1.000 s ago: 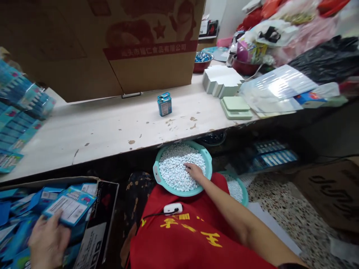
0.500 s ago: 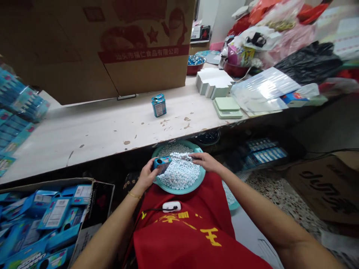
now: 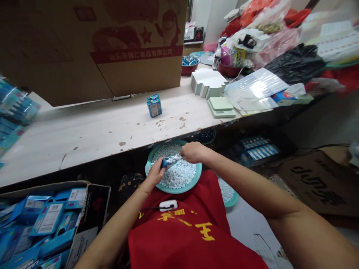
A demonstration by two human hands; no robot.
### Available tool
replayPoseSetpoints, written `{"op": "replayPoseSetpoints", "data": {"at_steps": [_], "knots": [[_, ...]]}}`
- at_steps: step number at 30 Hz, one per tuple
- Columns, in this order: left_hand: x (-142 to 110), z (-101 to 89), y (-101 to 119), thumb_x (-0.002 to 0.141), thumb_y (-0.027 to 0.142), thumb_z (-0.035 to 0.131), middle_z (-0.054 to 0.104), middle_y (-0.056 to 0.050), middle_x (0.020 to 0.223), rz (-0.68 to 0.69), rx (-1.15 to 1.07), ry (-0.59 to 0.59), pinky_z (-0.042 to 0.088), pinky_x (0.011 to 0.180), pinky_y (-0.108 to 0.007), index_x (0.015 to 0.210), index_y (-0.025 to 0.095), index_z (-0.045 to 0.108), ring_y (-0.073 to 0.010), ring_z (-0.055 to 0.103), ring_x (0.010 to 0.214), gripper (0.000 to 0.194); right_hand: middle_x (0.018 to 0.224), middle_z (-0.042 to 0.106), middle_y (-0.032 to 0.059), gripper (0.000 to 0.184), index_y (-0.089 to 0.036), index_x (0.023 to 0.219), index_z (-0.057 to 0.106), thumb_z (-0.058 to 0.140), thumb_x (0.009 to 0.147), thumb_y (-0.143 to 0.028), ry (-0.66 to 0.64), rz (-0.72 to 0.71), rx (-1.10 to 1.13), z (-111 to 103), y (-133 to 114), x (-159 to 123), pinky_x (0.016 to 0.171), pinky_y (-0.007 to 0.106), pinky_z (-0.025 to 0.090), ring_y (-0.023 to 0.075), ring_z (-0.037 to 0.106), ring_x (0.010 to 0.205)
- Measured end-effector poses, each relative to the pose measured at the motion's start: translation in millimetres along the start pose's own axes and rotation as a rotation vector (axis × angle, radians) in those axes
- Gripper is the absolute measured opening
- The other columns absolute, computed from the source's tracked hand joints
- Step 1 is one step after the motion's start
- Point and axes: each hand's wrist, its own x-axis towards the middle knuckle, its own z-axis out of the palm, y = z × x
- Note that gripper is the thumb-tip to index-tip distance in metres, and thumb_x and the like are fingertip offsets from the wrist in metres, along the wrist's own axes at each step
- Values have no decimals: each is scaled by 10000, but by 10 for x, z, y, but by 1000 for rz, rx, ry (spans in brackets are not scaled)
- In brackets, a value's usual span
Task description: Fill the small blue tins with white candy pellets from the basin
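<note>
My left hand [image 3: 155,174] is closed around a small blue carton [image 3: 164,162], held over the near left part of a turquoise basin [image 3: 199,176]. The basin rests on my lap, filled with small white and pale blue candy pellets [image 3: 179,177]. In my right hand [image 3: 193,151] is a narrow scoop heaped with pellets [image 3: 174,159]; the fingers hide its handle. The scoop's tip meets the carton's open end, and I cannot make out how far inside it reaches. Two small blue cartons [image 3: 154,106] stand close together on the white table [image 3: 95,130].
Left of me, an open box [image 3: 97,201] holds many blue cartons [image 3: 47,218]. A large brown cardboard box [image 3: 140,74] stands on the table. Farther right are a pale green scale [image 3: 221,107], stacked white card [image 3: 209,80] and plastic bags [image 3: 294,61]. Another pellet basin [image 3: 235,198] sits low beside my lap.
My right hand has turned over and brought the loaded scoop left to the carton's opening. The left hand has tilted the carton toward the scoop. The whole view has shifted slightly.
</note>
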Motion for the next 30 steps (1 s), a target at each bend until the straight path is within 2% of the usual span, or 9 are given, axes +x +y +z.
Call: {"op": "replayPoseSetpoints", "data": {"at_steps": [6,11,13,16,19,21,25,28,30], "knots": [[-27,57,-93,775,235,483,563,-99,1092,26,-29,9,393,926,-368,1149,161,455,-215,516,1019,382,937,682,166,269,-127,941,693,562,755,-271,11,-28,-21,-65,-225,141,872,401,425,286,596,997],[-52,-20,-224,759,246,515,567,-72,1063,-41,-143,116,395,916,-373,1141,185,456,-212,533,980,391,995,671,132,279,-206,1008,663,485,800,-259,-28,0,-200,-48,116,-40,775,363,467,265,618,943],[-68,-61,-333,752,276,548,560,-61,1069,-104,-262,199,393,927,-370,1145,200,449,-209,531,993,413,990,673,101,278,-246,1025,651,463,820,-262,-39,72,-186,189,370,-122,745,357,471,265,622,925],[-83,-18,-541,754,351,583,560,-55,1075,-251,-512,275,399,937,-360,1141,216,438,-200,533,1017,435,992,668,112,296,-210,1049,632,443,823,-181,-87,200,-112,809,574,-106,743,352,467,264,624,910],[-59,169,-678,755,403,600,560,-59,1091,-414,-691,308,413,937,-350,1119,224,441,-186,538,1030,435,1059,645,113,360,-191,1117,585,358,847,-117,-60,222,-27,1451,451,105,781,339,458,250,604,967],[-18,309,-666,752,413,611,550,-58,1123,-483,-818,303,433,920,-339,1114,239,431,-173,546,1028,440,1118,624,95,378,-218,1173,552,354,861,-135,-20,240,50,1745,309,288,823,319,444,236,579,1020],[51,409,-450,730,412,641,545,-42,1136,-569,-1088,216,499,812,-333,1091,277,400,-163,587,945,455,1125,627,82,351,-230,1165,576,435,846,-199,72,281,358,2014,272,506,872,325,419,251,557,1056],[10,279,-324,717,428,647,544,-43,1124,-572,-1103,169,521,739,-340,1098,286,395,-175,597,910,478,1139,624,50,364,-235,1182,562,490,825,-245,93,254,484,2057,440,501,873,311,422,226,552,1060],[-60,131,-317,729,424,632,534,-45,1140,-483,-1030,188,514,762,-341,1124,284,397,-179,584,943,480,1146,618,28,379,-238,1183,555,519,806,-246,99,220,517,2026,559,463,862,287,427,198,555,1043]]}}
